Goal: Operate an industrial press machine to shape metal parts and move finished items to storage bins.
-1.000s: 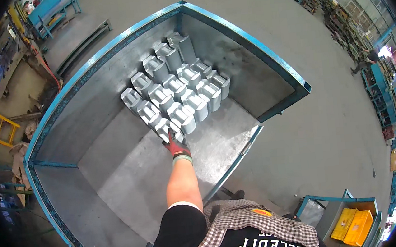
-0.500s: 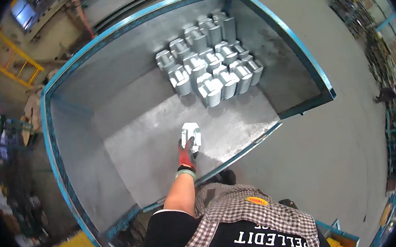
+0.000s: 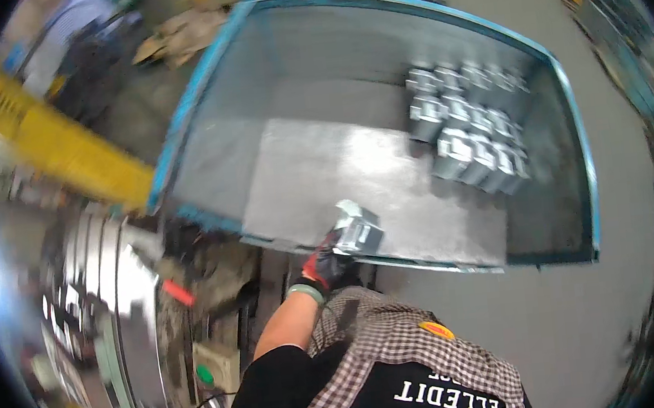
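Observation:
My left hand [image 3: 331,266], in a red and black work glove, is closed on a silver metal block [image 3: 358,229]. The block has a stepped, notched top and is held tilted by the near rim of a large metal bin [image 3: 577,148] with blue edges. Motion blur softens the fingers, and part of them is hidden behind the block. More metal blocks [image 3: 459,144] of the same kind stand upright in close rows at the bin's far right. My right hand is out of the picture.
A yellow beam [image 3: 61,143] runs along the left, beyond the bin. Shiny grey machine parts [image 3: 133,278] and a beige box with a green button [image 3: 215,370] stand at the lower left. Grey floor [image 3: 450,334] lies to the right. Blurred racks line the far right.
My view has turned left, so the bin shows farther right. My left hand has drawn the metal block from over the bin floor back to the near rim. The block is now tilted.

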A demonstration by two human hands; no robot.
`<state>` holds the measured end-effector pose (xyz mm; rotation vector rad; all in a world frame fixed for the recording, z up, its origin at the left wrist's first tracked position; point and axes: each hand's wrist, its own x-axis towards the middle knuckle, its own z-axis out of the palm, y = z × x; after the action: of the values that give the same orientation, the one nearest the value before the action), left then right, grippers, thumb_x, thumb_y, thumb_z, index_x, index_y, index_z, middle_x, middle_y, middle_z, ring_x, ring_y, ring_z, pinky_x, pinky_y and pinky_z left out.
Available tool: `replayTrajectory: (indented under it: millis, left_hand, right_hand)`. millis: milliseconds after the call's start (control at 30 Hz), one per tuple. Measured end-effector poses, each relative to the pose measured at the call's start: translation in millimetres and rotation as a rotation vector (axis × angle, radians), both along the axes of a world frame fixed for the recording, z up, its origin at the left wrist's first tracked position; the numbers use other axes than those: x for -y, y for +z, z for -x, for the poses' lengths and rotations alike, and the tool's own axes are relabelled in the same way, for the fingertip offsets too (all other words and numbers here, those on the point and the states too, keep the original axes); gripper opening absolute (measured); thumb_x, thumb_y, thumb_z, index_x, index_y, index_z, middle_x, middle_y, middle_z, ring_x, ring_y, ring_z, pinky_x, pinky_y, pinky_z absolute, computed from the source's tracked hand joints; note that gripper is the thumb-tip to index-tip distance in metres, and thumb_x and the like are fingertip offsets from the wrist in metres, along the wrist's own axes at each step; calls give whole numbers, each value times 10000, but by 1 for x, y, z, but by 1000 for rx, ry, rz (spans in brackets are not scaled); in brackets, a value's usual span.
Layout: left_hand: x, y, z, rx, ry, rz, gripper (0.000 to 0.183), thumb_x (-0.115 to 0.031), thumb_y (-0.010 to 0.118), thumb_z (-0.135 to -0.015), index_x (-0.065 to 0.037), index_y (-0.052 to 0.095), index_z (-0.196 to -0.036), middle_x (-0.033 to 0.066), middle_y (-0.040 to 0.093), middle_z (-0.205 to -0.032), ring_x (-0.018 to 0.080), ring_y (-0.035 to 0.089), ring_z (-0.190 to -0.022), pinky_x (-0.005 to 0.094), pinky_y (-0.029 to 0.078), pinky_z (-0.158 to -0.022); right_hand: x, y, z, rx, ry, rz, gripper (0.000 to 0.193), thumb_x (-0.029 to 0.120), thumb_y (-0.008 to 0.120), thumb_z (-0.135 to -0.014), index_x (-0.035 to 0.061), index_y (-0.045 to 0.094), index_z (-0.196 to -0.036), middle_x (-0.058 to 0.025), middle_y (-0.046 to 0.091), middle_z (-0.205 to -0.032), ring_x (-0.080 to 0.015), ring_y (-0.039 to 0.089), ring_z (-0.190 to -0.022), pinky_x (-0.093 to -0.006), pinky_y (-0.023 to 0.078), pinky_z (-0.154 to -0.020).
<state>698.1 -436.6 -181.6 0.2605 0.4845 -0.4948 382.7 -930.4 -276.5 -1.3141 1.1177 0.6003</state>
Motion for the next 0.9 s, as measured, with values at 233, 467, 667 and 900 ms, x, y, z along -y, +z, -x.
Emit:
replayTrajectory:
  millis: [233, 467, 667, 900]
  left_hand:
    - [-55, 80, 115, 493, 240, -856, 401, -67, 551, -857, -36, 452, -1245, 94, 529, -1211, 204, 516, -1108, 320, 387, -983]
    - [-180, 172, 211, 386, 838, -435, 522, -365, 609, -842, -84, 461, -1256, 79, 548, -1193, 220, 568, -1038, 363, 484, -880]
    - [-343, 129, 325, 334, 932, -827, 458, -366, 436, -928, -98, 439, -1299, 69, 525, -1255, 226, 508, -1132, 396, 412, -957]
    - [-455, 91, 388, -319, 1042, -901, 585, -421, 542, -859, -148, 389, -1353, 97, 482, -1297, 268, 474, -1128, 438, 419, -896]
  right_hand:
    - [36, -8, -154, -8, 334, 21, 260, 271, 501, -865, 68, 573, -1010, -90, 610, -894, -206, 587, -729, -334, 464, -615]
    - [5, -3, -239, 52, 554, 48, 251, 270, 492, -869, 73, 575, -1001, -82, 609, -871, -202, 582, -704, -333, 457, -594]
    - [-15, 8, -245, 59, 632, 67, 244, 269, 484, -873, 77, 576, -994, -75, 609, -851, -198, 578, -682, -332, 452, -577]
    - [10, 24, -173, 21, 617, 109, 237, 268, 475, -877, 82, 578, -985, -68, 609, -827, -193, 573, -657, -330, 446, -556]
